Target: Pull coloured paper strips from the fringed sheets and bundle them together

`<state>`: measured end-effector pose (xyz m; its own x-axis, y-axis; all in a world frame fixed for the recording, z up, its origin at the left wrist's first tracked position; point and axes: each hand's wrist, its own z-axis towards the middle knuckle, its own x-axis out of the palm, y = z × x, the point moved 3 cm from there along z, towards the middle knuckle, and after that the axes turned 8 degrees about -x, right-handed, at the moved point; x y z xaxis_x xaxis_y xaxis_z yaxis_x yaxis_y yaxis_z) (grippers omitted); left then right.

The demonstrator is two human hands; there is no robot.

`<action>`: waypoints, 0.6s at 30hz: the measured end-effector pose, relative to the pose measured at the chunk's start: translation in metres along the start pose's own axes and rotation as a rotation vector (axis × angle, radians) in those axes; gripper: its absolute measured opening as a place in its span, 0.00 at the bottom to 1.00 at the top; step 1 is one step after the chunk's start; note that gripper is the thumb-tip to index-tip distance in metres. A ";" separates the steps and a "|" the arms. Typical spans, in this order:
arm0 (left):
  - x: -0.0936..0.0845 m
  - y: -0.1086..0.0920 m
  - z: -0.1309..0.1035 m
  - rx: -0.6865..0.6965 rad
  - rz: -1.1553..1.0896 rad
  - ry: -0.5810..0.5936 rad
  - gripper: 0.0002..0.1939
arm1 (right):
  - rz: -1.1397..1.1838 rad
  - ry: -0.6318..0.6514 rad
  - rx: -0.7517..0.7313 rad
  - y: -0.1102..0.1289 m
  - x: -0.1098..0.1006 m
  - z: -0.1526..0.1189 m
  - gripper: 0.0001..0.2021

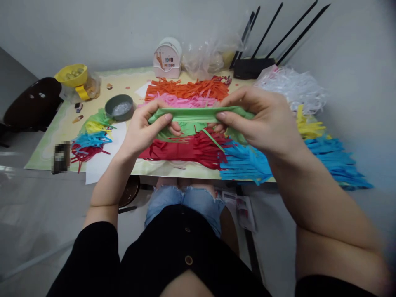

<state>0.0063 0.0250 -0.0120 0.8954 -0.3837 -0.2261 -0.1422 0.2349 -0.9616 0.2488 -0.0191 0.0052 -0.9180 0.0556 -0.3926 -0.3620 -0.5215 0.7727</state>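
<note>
Okay, green strip (pixel 194 113): up in the air over the middle of the surface (pixel 123 84), stretched pretty straight side to side; the top looks folded or rolled into a narrow band, with cut strands dangling underneath
Left hand (pixel 140 126): pinching the left end, thumb in front, fingertips tucked behind
Right hand (pixel 262 119): same pinch on the other end; so both hands are closed on the strip, neither one's free
Done, I'd say: the cutting, at least on most colors; orange fringe (pixel 192 88), pink fringe (pixel 182 100), red fringe (pixel 179 148) and blue fringe (pixel 244 163) all lie there already slit into strands
Maybe further along: the small pile (pixel 93 138) on the left, with green, yellow, blue and red bits in a row, partly by a white sheet (pixel 119 142); they look gathered, but can't tell if anything's tied
Left over, my guess: the big colors lie loose and spread out, so only the green one's being shaped right now; yellow fringe (pixel 309 126) and white shreds (pixel 291 86) sit off to the right, looking unworked
Overall: somewhere in the middle imo; plenty cut, not much bundled
</note>
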 end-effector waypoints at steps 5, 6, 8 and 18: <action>0.002 0.006 0.001 -0.035 -0.065 -0.034 0.14 | 0.244 -0.113 0.032 -0.007 0.005 -0.004 0.08; 0.002 0.006 0.001 -0.032 -0.070 -0.044 0.13 | 0.282 -0.115 0.035 -0.008 0.006 -0.004 0.09; 0.003 0.006 0.002 -0.023 -0.074 -0.060 0.12 | 0.327 -0.097 0.052 -0.011 0.007 -0.003 0.10; 0.005 0.002 -0.005 0.129 0.093 -0.098 0.23 | 0.105 -0.043 -0.072 -0.009 0.005 -0.004 0.04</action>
<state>0.0083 0.0186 -0.0157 0.9187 -0.2675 -0.2905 -0.1765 0.3798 -0.9081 0.2477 -0.0173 -0.0057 -0.9569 0.0334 -0.2885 -0.2525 -0.5864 0.7696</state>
